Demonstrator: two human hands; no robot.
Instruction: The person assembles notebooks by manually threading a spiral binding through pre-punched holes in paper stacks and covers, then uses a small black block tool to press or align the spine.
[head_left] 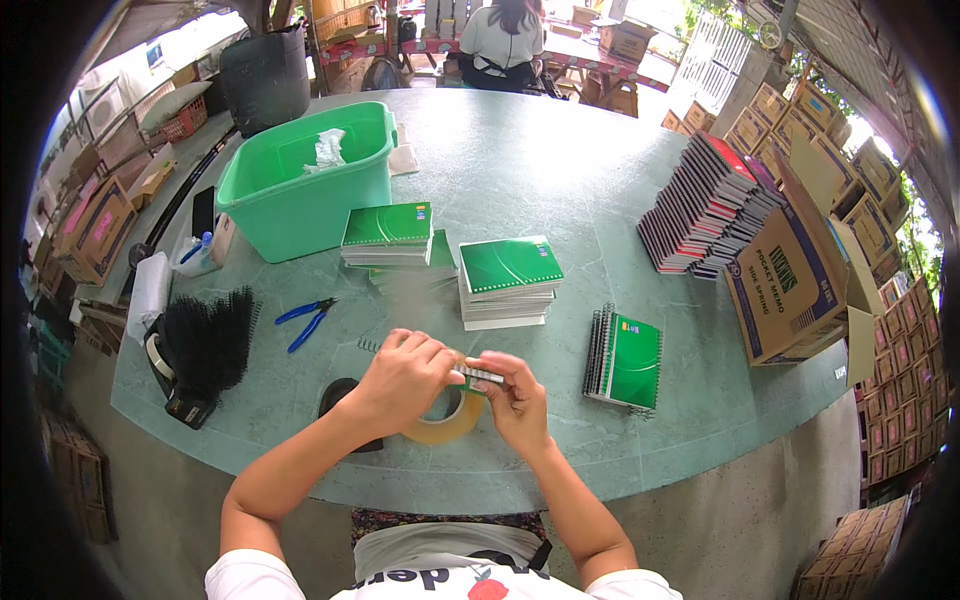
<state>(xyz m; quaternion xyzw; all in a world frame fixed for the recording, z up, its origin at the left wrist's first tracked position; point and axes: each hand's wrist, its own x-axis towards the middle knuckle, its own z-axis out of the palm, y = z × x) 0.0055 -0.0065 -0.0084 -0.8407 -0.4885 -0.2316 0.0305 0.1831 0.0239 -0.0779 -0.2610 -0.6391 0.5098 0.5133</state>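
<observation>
Both hands meet near the table's front edge around a small notebook (480, 374), seen almost edge-on with a bit of green cover. My right hand (520, 398) grips it between thumb and fingers. My left hand (405, 368) is closed, fingertips against the notebook's left end. A dark spiral wire coil (368, 344) sticks out from behind the left hand, which seems to hold it; its other end is hidden. Below the hands lies a roll of tape (440, 428), partly covered. Beside the left forearm is a black object (340, 398), mostly hidden.
Stacks of green notebooks (512, 266) stand ahead, beside a green tub (310, 210). Coil-bound notebooks (636, 362) lie right. Blue-handled pliers (308, 322) and a black coil heap (215, 340) lie left. Red-and-black notebooks (700, 205) and an open carton (790, 285) stand far right.
</observation>
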